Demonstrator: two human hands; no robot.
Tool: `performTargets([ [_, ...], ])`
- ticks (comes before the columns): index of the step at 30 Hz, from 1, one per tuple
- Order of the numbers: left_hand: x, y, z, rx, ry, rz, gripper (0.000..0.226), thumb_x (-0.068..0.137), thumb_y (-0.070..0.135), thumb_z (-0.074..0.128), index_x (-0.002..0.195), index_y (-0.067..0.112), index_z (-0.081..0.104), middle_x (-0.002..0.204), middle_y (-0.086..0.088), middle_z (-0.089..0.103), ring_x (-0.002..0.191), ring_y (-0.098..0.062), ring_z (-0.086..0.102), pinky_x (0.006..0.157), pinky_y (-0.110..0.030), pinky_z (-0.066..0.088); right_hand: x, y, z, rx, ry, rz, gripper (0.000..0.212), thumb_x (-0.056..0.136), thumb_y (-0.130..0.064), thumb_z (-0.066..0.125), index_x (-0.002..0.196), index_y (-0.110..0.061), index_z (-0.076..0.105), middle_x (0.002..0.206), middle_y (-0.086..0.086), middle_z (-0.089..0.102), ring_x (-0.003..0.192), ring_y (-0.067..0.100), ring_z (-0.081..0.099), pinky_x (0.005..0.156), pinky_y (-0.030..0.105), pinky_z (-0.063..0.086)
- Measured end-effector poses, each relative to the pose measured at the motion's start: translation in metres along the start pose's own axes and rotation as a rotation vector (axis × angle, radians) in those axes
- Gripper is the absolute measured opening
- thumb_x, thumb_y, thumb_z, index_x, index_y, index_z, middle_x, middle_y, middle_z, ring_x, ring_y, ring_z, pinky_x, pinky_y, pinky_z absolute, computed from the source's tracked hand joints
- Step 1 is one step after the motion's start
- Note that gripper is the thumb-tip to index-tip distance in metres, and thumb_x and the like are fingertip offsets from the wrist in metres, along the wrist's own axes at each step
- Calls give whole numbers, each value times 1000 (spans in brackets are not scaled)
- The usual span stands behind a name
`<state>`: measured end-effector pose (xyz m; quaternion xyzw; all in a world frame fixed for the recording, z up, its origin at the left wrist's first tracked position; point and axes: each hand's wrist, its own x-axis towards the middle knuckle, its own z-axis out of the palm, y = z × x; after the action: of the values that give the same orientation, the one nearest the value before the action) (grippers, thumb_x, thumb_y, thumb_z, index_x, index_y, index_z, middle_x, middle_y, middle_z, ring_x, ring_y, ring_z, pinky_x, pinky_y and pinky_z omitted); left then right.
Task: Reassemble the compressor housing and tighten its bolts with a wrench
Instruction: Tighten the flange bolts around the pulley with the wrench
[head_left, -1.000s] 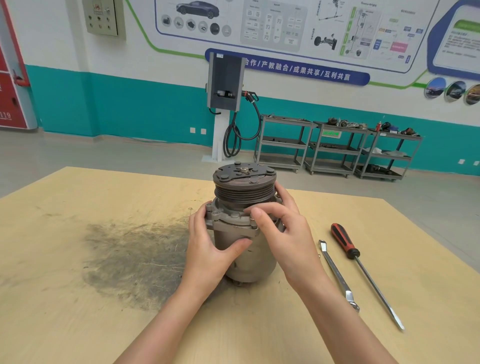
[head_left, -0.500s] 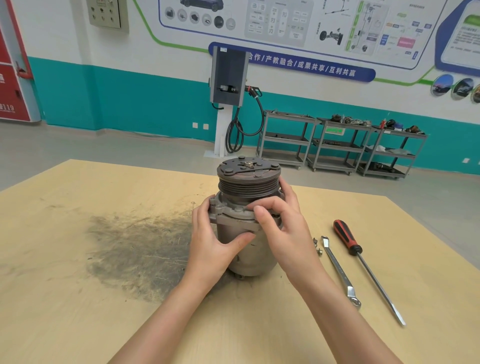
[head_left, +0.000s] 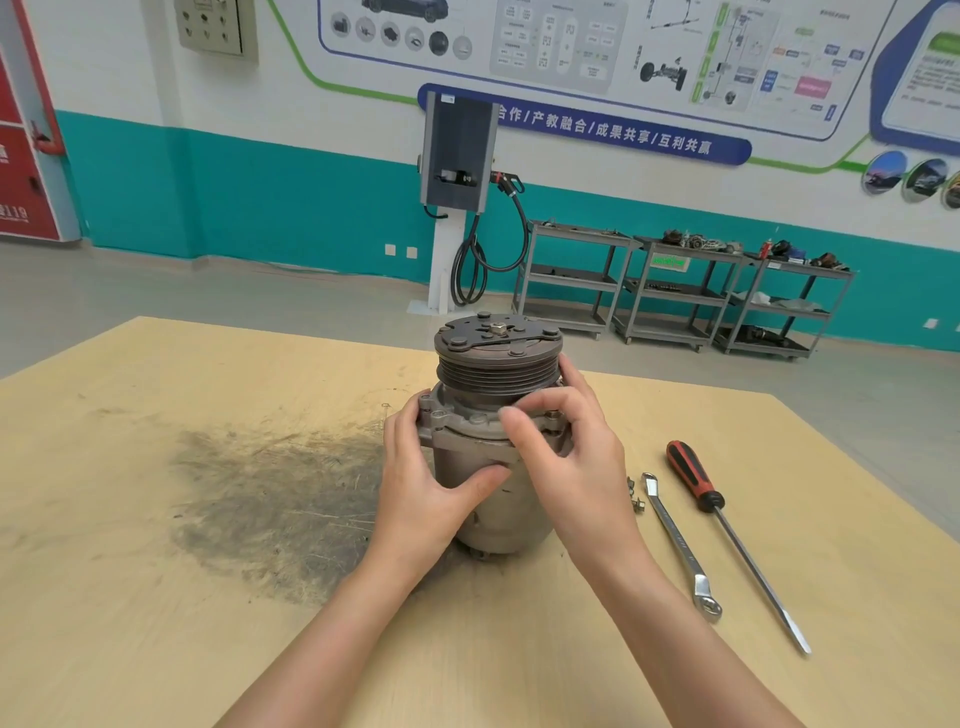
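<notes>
A grey metal compressor (head_left: 496, 405) stands upright on the wooden table (head_left: 156, 597), its dark grooved pulley and clutch plate on top. My left hand (head_left: 426, 493) grips the left side of its body, thumb across the front below the flange. My right hand (head_left: 566, 457) curls round the right side of the flange, its fingertips on the flange's top edge under the pulley. A silver wrench (head_left: 678, 545) lies flat on the table to the right of the compressor. A few small bolts (head_left: 635, 496) lie beside the wrench's far end.
A long screwdriver (head_left: 727, 530) with a red and black handle lies to the right of the wrench. A dark scuffed stain (head_left: 275, 499) marks the table left of the compressor. Metal shelf carts (head_left: 675, 296) and a charging post (head_left: 457, 197) stand by the far wall.
The view has shifted slightly and the compressor sits a little higher in it. Both hands keep their hold on the compressor; my right fingertips have shifted slightly along the flange.
</notes>
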<state>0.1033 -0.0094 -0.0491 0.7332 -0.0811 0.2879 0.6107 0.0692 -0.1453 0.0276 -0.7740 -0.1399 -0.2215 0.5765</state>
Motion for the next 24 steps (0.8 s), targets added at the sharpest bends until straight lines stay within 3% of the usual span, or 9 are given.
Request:
performTargets([
  [2, 0, 0, 0, -2, 2, 0, 99, 54, 66, 74, 138, 39, 29, 128, 32, 36, 120, 24, 34, 92, 5, 29, -1, 2, -1, -34, -31, -11, 5, 90, -27, 66, 91, -26, 71, 157, -12, 30, 144, -4, 20, 116, 24, 23],
  [3, 0, 0, 0, -3, 4, 3, 99, 54, 66, 75, 138, 38, 30, 128, 32, 36, 120, 24, 34, 92, 5, 29, -1, 2, -1, -51, -36, -18, 6, 91, -24, 66, 90, -25, 72, 157, -11, 30, 144, -3, 20, 116, 23, 23],
  [6, 0, -1, 0, -1, 5, 10, 100, 55, 66, 75, 140, 36, 31, 130, 30, 36, 122, 23, 34, 93, 5, 28, 3, -1, 2, -66, -10, -2, 7, 86, -19, 71, 80, -18, 68, 152, -9, 37, 137, -14, 24, 99, -1, 23],
  [7, 0, -1, 0, -3, 4, 8, 101, 55, 66, 75, 140, 36, 31, 130, 30, 36, 123, 22, 34, 94, 4, 29, 4, -2, 3, -84, 5, -3, 12, 84, -19, 73, 77, -15, 65, 149, -8, 40, 133, -18, 25, 94, -3, 24],
  [11, 1, -2, 0, -13, 5, 6, 101, 55, 67, 76, 140, 37, 31, 129, 32, 36, 123, 21, 36, 93, 4, 30, 7, 1, 7, -151, 56, -21, 24, 78, -20, 79, 74, -10, 59, 143, -12, 45, 134, -10, 32, 96, 4, 29],
  [15, 0, -1, 1, -6, 2, 8, 99, 55, 66, 76, 139, 39, 31, 128, 33, 37, 122, 21, 36, 92, 4, 30, 1, 2, 2, -56, 23, -49, 11, 83, -22, 74, 81, -17, 65, 137, -28, 39, 130, -23, 25, 94, -4, 23],
  [18, 0, 0, 1, -8, 2, -1, 99, 54, 66, 75, 137, 39, 30, 128, 32, 36, 120, 25, 35, 90, 6, 29, -1, 1, -1, -52, -47, -32, 9, 92, -21, 64, 87, -26, 70, 154, -16, 31, 142, -9, 18, 111, 14, 21],
  [20, 0, 0, 0, -4, 2, 4, 99, 54, 66, 74, 137, 39, 29, 128, 31, 36, 119, 26, 34, 90, 7, 28, -1, 0, -1, -42, -49, -19, 10, 91, -18, 65, 84, -24, 68, 154, -13, 33, 143, -7, 19, 113, 18, 23],
  [24, 0, 0, 0, 0, 2, 10, 99, 55, 66, 75, 139, 38, 30, 129, 30, 36, 120, 25, 34, 92, 5, 29, 3, -1, 4, -41, 18, 15, 17, 83, -18, 75, 76, -13, 60, 148, -12, 40, 138, -10, 26, 97, 0, 26],
])
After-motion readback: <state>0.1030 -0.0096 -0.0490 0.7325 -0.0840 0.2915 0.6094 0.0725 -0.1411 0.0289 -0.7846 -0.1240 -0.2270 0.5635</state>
